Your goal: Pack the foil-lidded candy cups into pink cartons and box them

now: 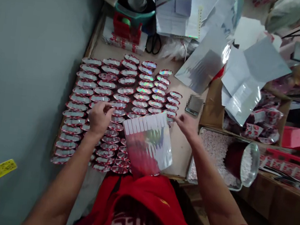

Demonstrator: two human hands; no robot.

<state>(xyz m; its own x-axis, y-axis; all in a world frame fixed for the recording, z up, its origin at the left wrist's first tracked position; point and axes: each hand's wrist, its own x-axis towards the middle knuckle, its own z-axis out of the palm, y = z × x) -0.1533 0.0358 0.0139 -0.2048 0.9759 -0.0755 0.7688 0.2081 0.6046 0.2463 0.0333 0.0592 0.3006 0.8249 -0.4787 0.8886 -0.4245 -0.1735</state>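
Note:
Rows of small red-rimmed packets [102,91], each with a pale or shiny strip across its oval top, stand close together on the table. My left hand [99,119] is over the left-middle rows with thumb and fingers pinched; anything between them is too small to make out. Out at the right end of the rows, my right hand [188,126] is closed at the fingertips beside a packet, and its contents are also unclear. Between my hands a shiny rainbow-reflecting sheet [148,145], slit into strips along its upper edge, lies tilted over the nearest packets.
A small scale [193,105] sits right of the rows. Beyond are a tray of pale granules [211,143] with a tipped dark red cup [232,160], and a cardboard box [214,105] of packets. Scissors [154,43], a red tape dispenser [127,28] and loose sheets [177,18] lie at the back.

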